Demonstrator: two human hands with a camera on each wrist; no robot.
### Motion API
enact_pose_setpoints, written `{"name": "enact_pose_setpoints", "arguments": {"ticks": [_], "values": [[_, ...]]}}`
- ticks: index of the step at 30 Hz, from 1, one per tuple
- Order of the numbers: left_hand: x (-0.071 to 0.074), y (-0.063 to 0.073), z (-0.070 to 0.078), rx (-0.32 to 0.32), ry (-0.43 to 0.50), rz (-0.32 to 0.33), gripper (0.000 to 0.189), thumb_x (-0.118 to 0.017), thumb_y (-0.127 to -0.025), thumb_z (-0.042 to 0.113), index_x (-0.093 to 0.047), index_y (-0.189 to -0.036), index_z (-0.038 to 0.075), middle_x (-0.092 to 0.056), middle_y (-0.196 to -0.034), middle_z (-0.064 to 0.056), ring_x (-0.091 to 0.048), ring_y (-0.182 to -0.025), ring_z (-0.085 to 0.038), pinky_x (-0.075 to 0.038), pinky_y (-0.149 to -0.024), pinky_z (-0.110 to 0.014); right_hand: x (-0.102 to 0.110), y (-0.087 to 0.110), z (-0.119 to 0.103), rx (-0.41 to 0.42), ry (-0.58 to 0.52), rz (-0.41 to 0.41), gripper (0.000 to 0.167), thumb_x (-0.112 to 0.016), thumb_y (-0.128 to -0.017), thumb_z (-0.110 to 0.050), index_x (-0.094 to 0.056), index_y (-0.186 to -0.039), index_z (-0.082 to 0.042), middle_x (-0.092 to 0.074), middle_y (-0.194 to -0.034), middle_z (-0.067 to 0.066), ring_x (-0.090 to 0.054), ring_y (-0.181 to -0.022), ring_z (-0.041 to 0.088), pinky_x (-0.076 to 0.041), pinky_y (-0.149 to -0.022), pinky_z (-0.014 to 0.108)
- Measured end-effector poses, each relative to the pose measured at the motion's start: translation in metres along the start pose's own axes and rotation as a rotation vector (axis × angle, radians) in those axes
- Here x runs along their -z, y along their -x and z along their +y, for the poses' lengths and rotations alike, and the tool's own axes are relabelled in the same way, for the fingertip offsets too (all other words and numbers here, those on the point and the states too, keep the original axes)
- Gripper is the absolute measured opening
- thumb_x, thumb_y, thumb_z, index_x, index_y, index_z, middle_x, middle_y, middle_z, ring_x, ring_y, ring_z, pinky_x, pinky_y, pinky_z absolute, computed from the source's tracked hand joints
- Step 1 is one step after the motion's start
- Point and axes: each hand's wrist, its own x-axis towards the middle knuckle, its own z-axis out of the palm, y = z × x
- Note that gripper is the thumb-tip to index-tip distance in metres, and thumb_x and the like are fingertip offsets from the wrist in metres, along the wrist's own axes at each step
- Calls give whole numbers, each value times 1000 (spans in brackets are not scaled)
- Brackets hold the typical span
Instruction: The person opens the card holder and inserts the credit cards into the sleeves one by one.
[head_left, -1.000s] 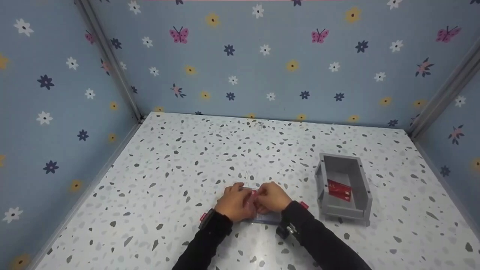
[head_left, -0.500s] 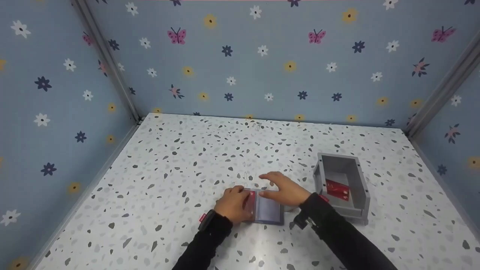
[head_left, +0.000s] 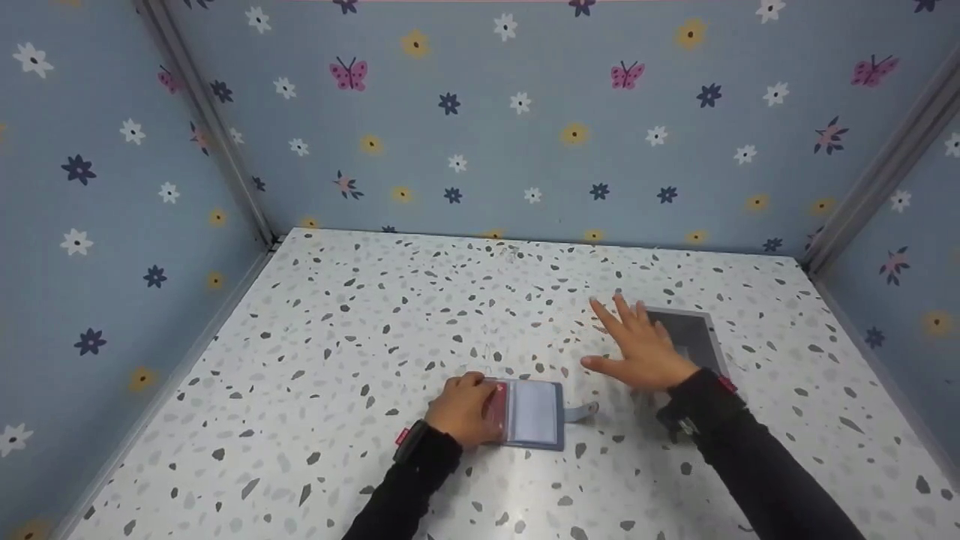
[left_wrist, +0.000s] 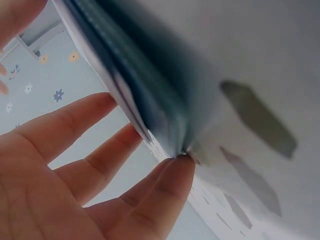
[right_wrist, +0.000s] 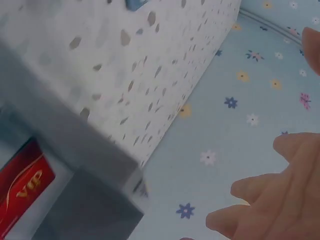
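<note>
A blue card holder (head_left: 535, 412) lies unfolded on the table, with clear sleeves inside. Under the sleeve on its left half shows a red card (head_left: 496, 405), partly covered by my left hand (head_left: 466, 412). That hand grips the holder's left side; in the left wrist view the fingertips meet the edge of the holder (left_wrist: 145, 80). My right hand (head_left: 641, 352) is spread in the air over the left side of a grey bin (head_left: 709, 341), touching nothing visible. Inside the bin, a red VIP card (right_wrist: 27, 185) shows in the right wrist view; the right arm hides it from the head view.
A snap strap (head_left: 581, 412) sticks out from the holder's right edge. The speckled white table (head_left: 360, 315) is enclosed by blue flowered walls (head_left: 480, 127) at the back and sides.
My right hand has left the card holder and moved right and away to the bin, its fingers spreading. The holder's right sleeve and strap have come into sight. The left hand stays put.
</note>
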Motion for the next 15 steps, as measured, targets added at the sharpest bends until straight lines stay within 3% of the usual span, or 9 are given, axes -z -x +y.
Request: {"name": "enact_pose_setpoints", "arguments": {"ticks": [4, 10, 15], "values": [[-2, -1, -1, 7, 7, -4, 70, -83, -66, 26, -61, -130, 8, -52, -139, -20, -47, -127, -42, -47, -99, -60, 10, 7, 20, -89, 65, -5, 89, -50, -93, -61, -5, -159, -21, 12, -162, 22, 16, -145, 52, 9, -109, 77], [-3, -1, -1, 15, 9, 3, 72, -84, -64, 25, -62, -130, 8, -53, -138, -19, -48, -127, -41, -48, -97, -60, 23, 14, 48, -189, 136, -43, 86, -55, -95, -43, -2, -159, -20, 13, -161, 25, 17, -143, 56, 11, -107, 78], [-2, -1, -1, 9, 9, 10, 72, -84, -64, 25, -62, -129, 7, -54, -137, -19, -48, -127, -40, -49, -96, -59, 26, 15, 58, -238, 204, -74, 90, -63, -88, -44, -14, -157, -13, 1, -160, 32, 8, -142, 60, 5, -109, 78]]}}
